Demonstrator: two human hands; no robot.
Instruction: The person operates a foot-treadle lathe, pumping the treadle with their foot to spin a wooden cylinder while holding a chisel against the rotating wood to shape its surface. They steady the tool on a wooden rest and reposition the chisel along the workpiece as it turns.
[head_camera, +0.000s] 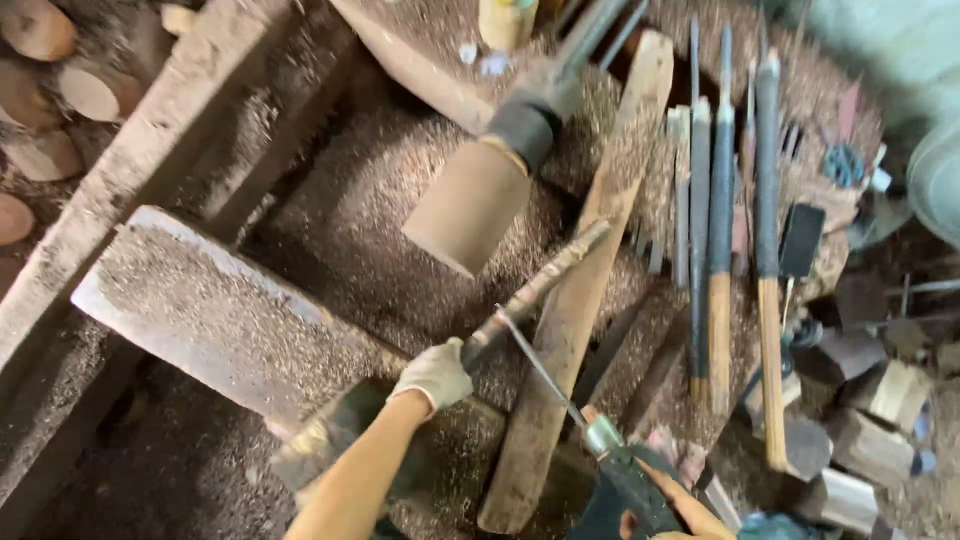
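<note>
A round wooden block (466, 205) sits on a lathe spindle, its flat end facing me. My left hand (434, 374), in a light glove, grips the shaft of a long turning chisel (540, 285) that points up toward the block and lies over a slanted wooden rest board (570, 300). The chisel tip stops just short of the block. Low at the right, my right hand (672, 508) holds a dark-handled tool (625, 480) with a thin metal rod that crosses the chisel shaft.
Sawdust covers the bench (330, 230). Several long chisels and files (722, 220) lie in a row at the right, with wood offcuts (880, 400) below them. A dusty slab (200, 310) lies at the left, cut log rounds (40, 90) in the top-left corner.
</note>
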